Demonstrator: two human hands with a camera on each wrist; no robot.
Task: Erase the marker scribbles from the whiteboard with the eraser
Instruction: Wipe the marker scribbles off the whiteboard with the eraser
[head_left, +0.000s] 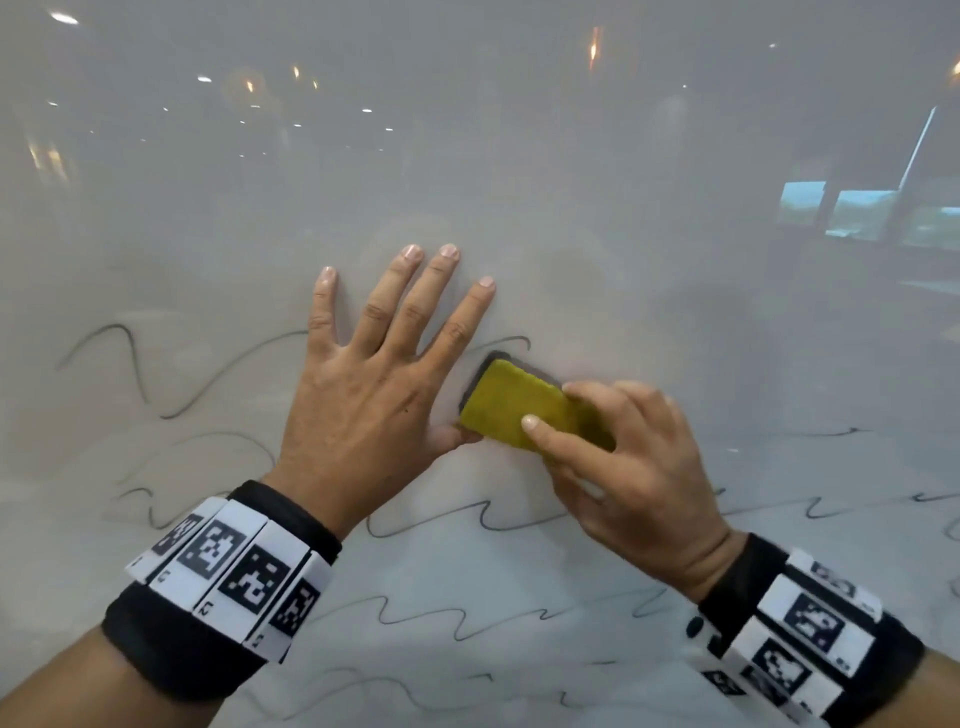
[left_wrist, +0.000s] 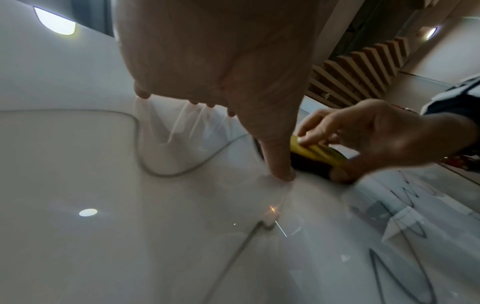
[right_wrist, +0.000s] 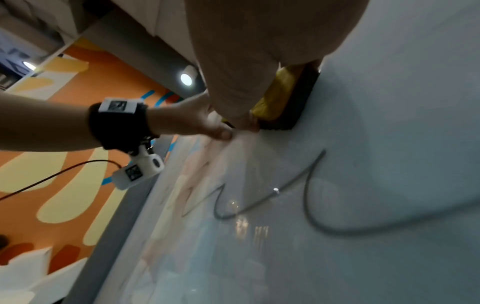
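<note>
A yellow-backed eraser (head_left: 511, 402) with a dark felt face lies flat against the whiteboard (head_left: 519, 182). My right hand (head_left: 623, 457) grips it, thumb on its lower edge and fingers over its right end; the eraser (left_wrist: 318, 151) (right_wrist: 281, 96) shows the same hold in both wrist views. My left hand (head_left: 379, 358) presses flat on the board with fingers spread, its thumb touching the eraser's left edge. Wavy black marker scribbles (head_left: 156, 374) run left of that hand and in rows below (head_left: 493, 519), with more scribbles (right_wrist: 311, 205) near my right wrist.
The board's upper part is bare and glossy, reflecting ceiling lights and windows (head_left: 857, 213). A grey board frame (right_wrist: 103, 236) borders an orange patterned wall (right_wrist: 64, 185). Wooden slats (left_wrist: 363, 67) show beyond the board's edge.
</note>
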